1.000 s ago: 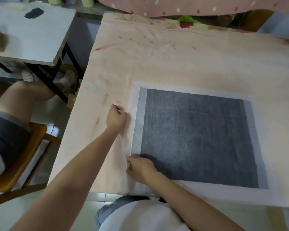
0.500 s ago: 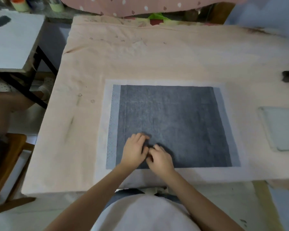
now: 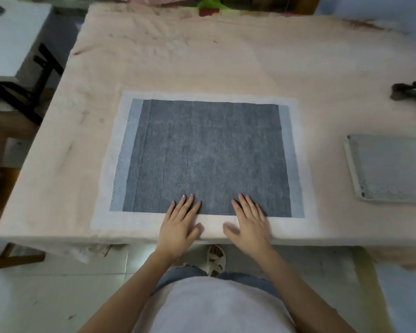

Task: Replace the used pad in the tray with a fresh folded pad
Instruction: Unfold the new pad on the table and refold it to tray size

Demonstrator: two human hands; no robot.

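Here, both hands, left hand and right hand, press straight fingers flat on the square, felt-like grey pad.

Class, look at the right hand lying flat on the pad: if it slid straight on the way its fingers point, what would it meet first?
The right hand points away across the pad. It would meet only more grey pad, then the pad's white far border; nothing stands on that line, as far as the view shows.

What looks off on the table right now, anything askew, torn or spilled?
Nothing stands out. The pad lies flat and square on the table, with both the left hand and right hand pressed flat on its near edge. The tray sits apart at the right; no spills show.
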